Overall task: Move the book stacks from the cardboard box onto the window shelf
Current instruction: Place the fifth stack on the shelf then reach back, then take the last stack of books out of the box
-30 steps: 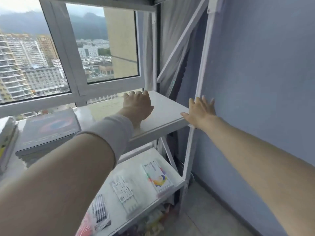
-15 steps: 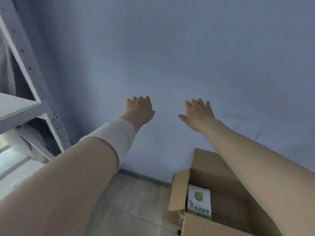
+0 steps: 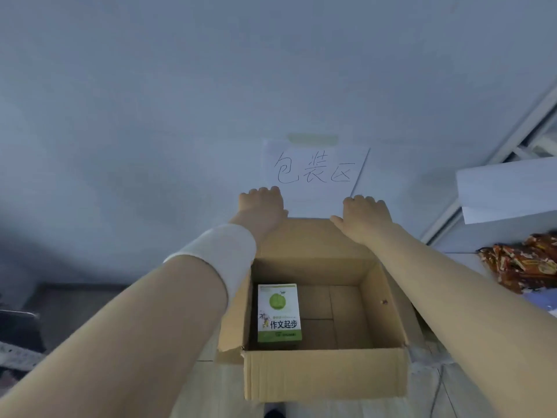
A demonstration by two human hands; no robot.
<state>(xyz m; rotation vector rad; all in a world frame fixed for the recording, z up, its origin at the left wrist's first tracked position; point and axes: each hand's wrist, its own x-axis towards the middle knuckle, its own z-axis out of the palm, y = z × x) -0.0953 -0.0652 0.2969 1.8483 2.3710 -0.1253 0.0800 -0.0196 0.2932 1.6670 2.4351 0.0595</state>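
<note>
One book stack (image 3: 278,315) lay inside the cardboard box (image 3: 325,375), flat on the bottom against the left wall. Its top cover was white and green with a green round emblem, and the black title read "作文起步". Smaller print on the green band below the title was too small to read. The box stood open on the floor (image 3: 211,387), its flaps folded outward, and the right part of its bottom was bare cardboard.

Both hands were stretched forward over the far flap. The left hand (image 3: 262,206) and the right hand (image 3: 366,215) were palm down and apart from each other. The fingers (image 3: 266,192) were loosely extended and held nothing. Whether they touched the wall (image 3: 150,116) could not be determined. A white band (image 3: 223,251) covered the left forearm.

A white paper sign (image 3: 313,173), handwritten "包装区", was fixed to the blue-grey wall just above the hands by a strip of pale green tape (image 3: 313,139).

To the right stood a white metal shelf frame (image 3: 494,152) with a white sheet (image 3: 506,188) in front of it. Orange-brown packets (image 3: 524,260) were piled below; their print was not legible. The floor was pale.
</note>
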